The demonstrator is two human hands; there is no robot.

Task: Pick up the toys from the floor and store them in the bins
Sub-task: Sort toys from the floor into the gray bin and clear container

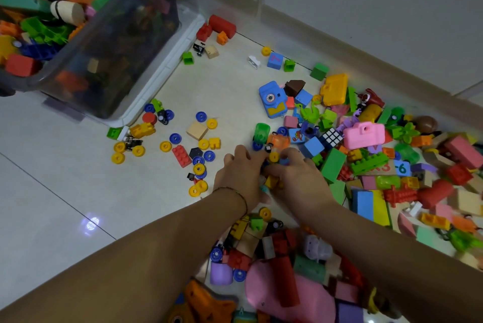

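Toys point(363, 135), bright plastic blocks and wheels, lie scattered; left hand point(239, 175) and right hand point(300, 177) curl round some.

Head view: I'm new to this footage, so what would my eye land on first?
The left hand and right hand meet mid-frame, fingers curled over small pieces. A sprawl of bright toy blocks covers the floor to the right, a pink toy camera standing out. Upper left, a clear bin is already heaped with toys.

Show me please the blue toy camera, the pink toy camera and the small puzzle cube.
blue toy camera point(271, 99), head view, front face at the lens.
pink toy camera point(363, 137), head view, middle of its body.
puzzle cube point(331, 137), head view, its gridded face.
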